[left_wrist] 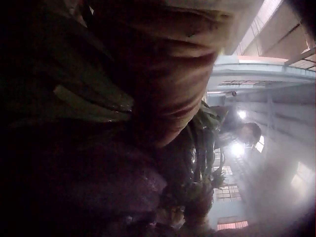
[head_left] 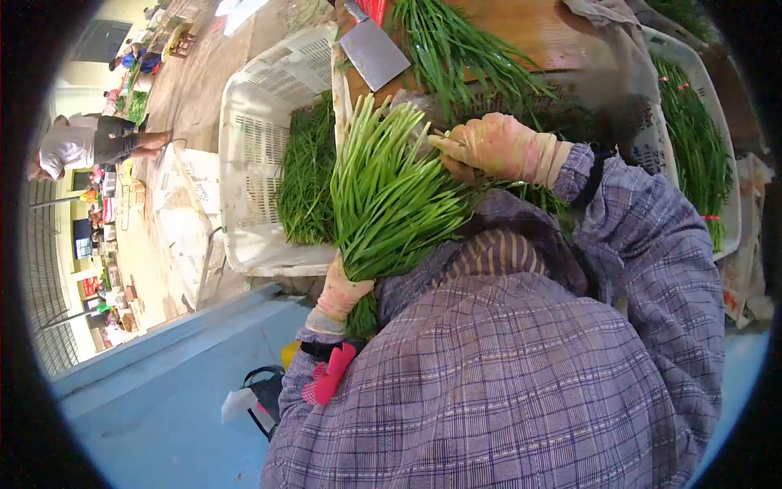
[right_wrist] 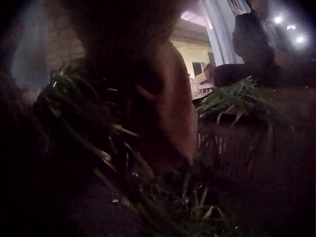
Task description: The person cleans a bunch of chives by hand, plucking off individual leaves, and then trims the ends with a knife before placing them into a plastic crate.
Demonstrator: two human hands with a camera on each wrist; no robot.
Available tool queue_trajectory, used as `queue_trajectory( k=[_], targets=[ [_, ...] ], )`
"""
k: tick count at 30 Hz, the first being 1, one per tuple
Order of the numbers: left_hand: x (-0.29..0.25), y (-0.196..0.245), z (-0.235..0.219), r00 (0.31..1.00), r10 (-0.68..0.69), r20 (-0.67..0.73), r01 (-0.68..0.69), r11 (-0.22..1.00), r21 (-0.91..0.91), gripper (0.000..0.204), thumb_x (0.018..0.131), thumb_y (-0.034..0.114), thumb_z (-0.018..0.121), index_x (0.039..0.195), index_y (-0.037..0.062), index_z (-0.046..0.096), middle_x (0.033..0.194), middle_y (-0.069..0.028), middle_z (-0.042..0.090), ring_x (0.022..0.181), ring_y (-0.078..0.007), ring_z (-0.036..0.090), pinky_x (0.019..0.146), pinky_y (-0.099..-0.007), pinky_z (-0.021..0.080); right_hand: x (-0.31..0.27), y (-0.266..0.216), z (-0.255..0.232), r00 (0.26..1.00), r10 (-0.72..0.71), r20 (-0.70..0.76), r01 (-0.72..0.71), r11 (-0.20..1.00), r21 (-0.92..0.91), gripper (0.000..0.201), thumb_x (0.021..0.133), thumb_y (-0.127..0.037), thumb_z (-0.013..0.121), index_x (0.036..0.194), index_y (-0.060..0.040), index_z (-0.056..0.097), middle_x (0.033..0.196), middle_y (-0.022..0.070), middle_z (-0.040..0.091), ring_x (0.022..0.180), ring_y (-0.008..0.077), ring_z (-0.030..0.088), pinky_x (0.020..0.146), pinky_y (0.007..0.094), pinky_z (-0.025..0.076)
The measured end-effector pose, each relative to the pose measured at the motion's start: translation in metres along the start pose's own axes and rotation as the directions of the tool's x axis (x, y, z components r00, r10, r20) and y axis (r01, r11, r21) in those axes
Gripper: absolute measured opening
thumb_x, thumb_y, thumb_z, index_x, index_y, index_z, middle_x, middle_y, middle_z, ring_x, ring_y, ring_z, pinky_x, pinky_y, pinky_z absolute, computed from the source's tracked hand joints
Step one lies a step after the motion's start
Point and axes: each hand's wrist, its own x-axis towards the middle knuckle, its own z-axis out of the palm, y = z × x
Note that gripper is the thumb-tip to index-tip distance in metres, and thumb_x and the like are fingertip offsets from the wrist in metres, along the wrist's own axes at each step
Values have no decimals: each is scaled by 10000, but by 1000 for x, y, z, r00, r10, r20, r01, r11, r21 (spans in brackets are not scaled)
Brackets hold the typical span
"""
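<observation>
My gloved left hand (head_left: 342,295) grips a thick bundle of garlic chives (head_left: 391,196) near its leafy end, the pale cut ends fanning up and away. In the left wrist view the glove (left_wrist: 168,74) wraps round dark leaves. My gloved right hand (head_left: 501,148) is beside the bundle's upper right, thumb and fingers curled together and pinching a few thin stalks. Chive stalks (right_wrist: 89,145) lie beside and below the right glove (right_wrist: 173,108) in the dim right wrist view. A cleaver (head_left: 375,53) lies on the wooden board (head_left: 562,45), beyond the bundle.
More chives (head_left: 456,53) are spread on the board. A white plastic crate (head_left: 252,175) with chives stands at the left; another crate (head_left: 737,196) with tied bunches (head_left: 692,138) is at the right. A blue ledge (head_left: 179,359) runs lower left. A person (head_left: 90,143) stands farther off.
</observation>
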Motion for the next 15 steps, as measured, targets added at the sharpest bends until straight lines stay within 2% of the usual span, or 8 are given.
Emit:
queue_trajectory(
  k=[3,5,6,7,10,12,14,15],
  targets=[
    [-7,-13,-4,1000,-4,-31,2,998,-65,723,625,-18,668,1307,-7,429,1226,-111,577,1134,-212,545,999,-327,408,-5,21,-26,893,397,211,-416,908,53,180,797,-198,622,945,-137,539,838,38,642,806,296,647,630,387,526],
    [-9,-15,-7,999,-22,-48,15,990,-139,716,625,-14,668,1302,-8,436,1226,-108,580,1128,-211,549,991,-330,416,-65,94,2,735,678,-13,-487,541,685,260,730,-195,706,952,-131,586,847,46,640,808,223,617,742,361,512],
    [-11,-14,-7,995,-81,-55,74,989,-129,713,623,-11,664,1300,-8,440,1225,-108,581,1121,-208,554,979,-330,426,-80,112,2,741,636,-215,-303,603,738,255,768,-207,700,988,-110,615,855,12,633,798,171,599,747,335,511],
    [-15,-14,-5,987,-147,-63,139,983,-120,711,621,-9,660,1299,-8,444,1224,-108,582,1113,-204,558,966,-329,437,-87,105,-30,671,742,-15,-49,65,997,282,843,-219,664,1078,-73,614,978,4,636,861,140,591,771,299,509],
    [-12,-22,-3,993,-100,-58,85,974,-211,696,624,-9,655,1291,-8,456,1209,-105,589,1087,-199,573,939,-328,456,-77,112,-54,393,918,51,-555,192,809,277,905,-213,601,1122,-42,611,1157,31,598,1023,162,571,853,327,492],
    [-7,-22,-2,995,-85,-43,75,979,-192,699,624,-12,657,1293,-5,455,1206,-103,590,1073,-197,580,919,-325,469,-50,37,-85,754,651,-86,-192,344,919,390,900,-205,603,1254,-52,545,1291,73,548,1139,203,543,951,338,445],
    [-7,-21,-6,997,-77,-27,72,985,-159,702,624,-14,659,1295,-3,455,1203,-100,591,1058,-195,588,898,-322,481,-25,5,-28,832,448,-326,179,340,923,578,879,-233,623,1383,-46,411,1330,111,528,1217,228,508,1006,334,397],
    [-8,-21,-6,995,-96,-27,91,984,-154,708,627,-15,657,1303,0,446,1206,-100,589,1052,-193,591,882,-320,489,-22,-4,-13,902,402,-156,-39,438,898,651,885,-226,607,1438,-61,305,1313,109,520,1137,221,513,978,340,407]
  ],
)
